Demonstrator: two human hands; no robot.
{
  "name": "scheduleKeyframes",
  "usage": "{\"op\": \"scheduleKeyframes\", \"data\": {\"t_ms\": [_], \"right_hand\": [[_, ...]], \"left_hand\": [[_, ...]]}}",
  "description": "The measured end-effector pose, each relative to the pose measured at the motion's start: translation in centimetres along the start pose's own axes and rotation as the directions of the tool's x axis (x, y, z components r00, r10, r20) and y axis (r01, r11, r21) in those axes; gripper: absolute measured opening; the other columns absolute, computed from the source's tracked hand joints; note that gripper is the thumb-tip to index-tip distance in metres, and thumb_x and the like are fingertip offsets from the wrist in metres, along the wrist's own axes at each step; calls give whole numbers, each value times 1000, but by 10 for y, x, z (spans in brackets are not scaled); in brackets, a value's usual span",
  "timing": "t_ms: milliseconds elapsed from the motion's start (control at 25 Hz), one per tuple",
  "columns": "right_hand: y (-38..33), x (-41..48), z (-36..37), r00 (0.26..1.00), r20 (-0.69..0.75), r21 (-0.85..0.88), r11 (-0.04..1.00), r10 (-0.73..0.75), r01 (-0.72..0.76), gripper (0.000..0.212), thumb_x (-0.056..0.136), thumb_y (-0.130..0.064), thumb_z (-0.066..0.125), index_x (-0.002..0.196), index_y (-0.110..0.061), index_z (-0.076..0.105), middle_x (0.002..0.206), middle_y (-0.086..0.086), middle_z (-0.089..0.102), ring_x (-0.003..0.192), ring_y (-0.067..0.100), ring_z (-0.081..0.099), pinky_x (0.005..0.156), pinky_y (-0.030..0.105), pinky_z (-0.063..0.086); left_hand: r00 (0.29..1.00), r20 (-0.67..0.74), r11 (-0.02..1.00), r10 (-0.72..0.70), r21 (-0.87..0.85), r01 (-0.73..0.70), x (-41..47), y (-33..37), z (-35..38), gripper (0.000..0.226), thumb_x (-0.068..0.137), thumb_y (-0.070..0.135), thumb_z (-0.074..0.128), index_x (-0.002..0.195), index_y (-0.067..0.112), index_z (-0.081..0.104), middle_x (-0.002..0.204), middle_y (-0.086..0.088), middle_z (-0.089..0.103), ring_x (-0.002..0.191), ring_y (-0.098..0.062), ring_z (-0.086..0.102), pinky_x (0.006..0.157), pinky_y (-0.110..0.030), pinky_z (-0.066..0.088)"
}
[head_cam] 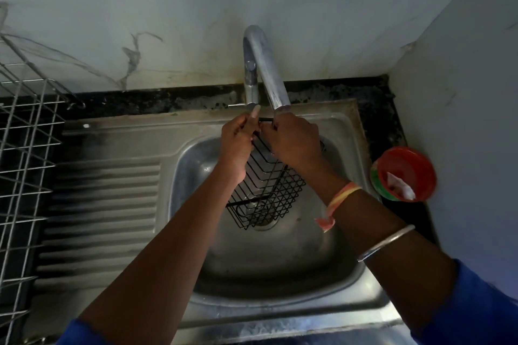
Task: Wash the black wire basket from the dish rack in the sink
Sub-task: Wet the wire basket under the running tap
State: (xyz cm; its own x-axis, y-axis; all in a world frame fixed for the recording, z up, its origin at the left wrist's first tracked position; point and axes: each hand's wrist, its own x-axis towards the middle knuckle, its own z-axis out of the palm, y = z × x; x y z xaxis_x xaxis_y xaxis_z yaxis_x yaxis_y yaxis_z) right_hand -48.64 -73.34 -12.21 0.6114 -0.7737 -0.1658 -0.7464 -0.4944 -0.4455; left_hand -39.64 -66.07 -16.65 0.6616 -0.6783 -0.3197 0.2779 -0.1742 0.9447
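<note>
Found black wire basket hanging tilted inside the sink bowl, top edge raised to 12 o'clock just beneath the tap spout, lower end over the drain. Recorded both hands at that top edge: left hand fingers curled around the rim wire, one finger straightened toward the tap lever; right hand fingers clenched on the same rim, just beside the left. Could not confirm running water. Noted open bowl room at 6 o'clock, below the basket. Logged ribbed drainboard at 9 o'clock and dish rack at the far 9 o'clock edge, well apart from the basket. Logged red tub on the dark surface at 3 o'clock, close to the sink rim and the side wall.
</note>
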Motion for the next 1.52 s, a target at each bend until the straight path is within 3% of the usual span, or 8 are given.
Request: {"op": "scheduleKeyframes", "data": {"t_ms": [80, 280, 560, 720, 880, 1040, 1280, 1520], "right_hand": [[4, 5, -5, 982, 188, 254, 967, -14, -35, 35, 97, -35, 49, 74, -11, 61, 68, 5, 61, 66, 23, 61, 65, 31, 45], [-14, -13, 6, 995, -77, -240, 970, -60, 40, 21, 97, -23, 50, 105, -11, 66, 89, 5, 69, 80, 20, 66, 64, 28, 48], [4, -27, -13, 975, -41, 312, 924, -219, 221, 20, 96, -19, 56, 103, -8, 71, 117, 8, 68, 107, 15, 63, 95, 27, 49], [10, -31, 1, 963, -216, 382, 894, -159, 233, 21, 94, -19, 59, 92, -3, 73, 117, 7, 63, 103, 14, 60, 89, 29, 51], [-6, -19, 9, 972, -228, 4, 999, -50, 53, 26, 96, -29, 52, 94, -10, 69, 110, 4, 56, 103, 19, 51, 82, 24, 38], [13, -24, 1, 949, -16, 410, 864, -315, 293, 20, 96, -19, 55, 103, -8, 70, 115, 0, 58, 107, 11, 53, 93, 21, 44], [1, -9, -9, 996, -7, 110, 990, 88, -86, 15, 93, -22, 60, 102, -13, 68, 93, -2, 66, 77, 10, 63, 68, 23, 53], [3, -17, -19, 932, -95, 199, 911, -349, 361, 14, 88, -23, 67, 90, -12, 76, 93, 2, 69, 88, 11, 59, 88, 32, 49]], "left_hand": [[998, -67, 1000, -13, -10, 12, 0, 2, -3, 37, 97, 37, 64, 78, 5, 65, 74, -2, 66, 67, -7, 59, 62, -18, 46], [1000, -14, 999, -4, -44, 3, -6, 3, 1, 36, 100, 35, 59, 80, 5, 62, 69, -4, 61, 56, -8, 53, 51, -19, 41], [985, -130, 974, -111, -212, 81, -4, 2, -15, 28, 99, 30, 61, 74, 19, 59, 58, 9, 51, 51, -6, 40, 49, -25, 31], [990, -98, 975, -101, -206, 79, -5, 5, -15, 29, 100, 33, 59, 74, 21, 57, 60, 10, 47, 52, -5, 38, 47, -22, 31], [996, -22, 976, -81, -205, 75, -13, 6, -8, 28, 99, 35, 61, 75, 21, 56, 64, 6, 49, 57, -9, 44, 51, -24, 35], [984, -143, 955, -108, -291, 63, -20, -2, -23, 31, 100, 30, 60, 70, 22, 52, 60, 7, 43, 51, -6, 36, 45, -20, 30], [975, -166, 957, -148, -271, 99, -33, -7, -11, 35, 98, 18, 58, 64, 24, 49, 52, 12, 40, 45, -4, 31, 41, -19, 26], [949, -269, 927, -164, -372, 55, -34, -1, -18, 40, 98, 17, 57, 59, 21, 46, 48, 11, 43, 40, -3, 34, 38, -18, 27]]}}
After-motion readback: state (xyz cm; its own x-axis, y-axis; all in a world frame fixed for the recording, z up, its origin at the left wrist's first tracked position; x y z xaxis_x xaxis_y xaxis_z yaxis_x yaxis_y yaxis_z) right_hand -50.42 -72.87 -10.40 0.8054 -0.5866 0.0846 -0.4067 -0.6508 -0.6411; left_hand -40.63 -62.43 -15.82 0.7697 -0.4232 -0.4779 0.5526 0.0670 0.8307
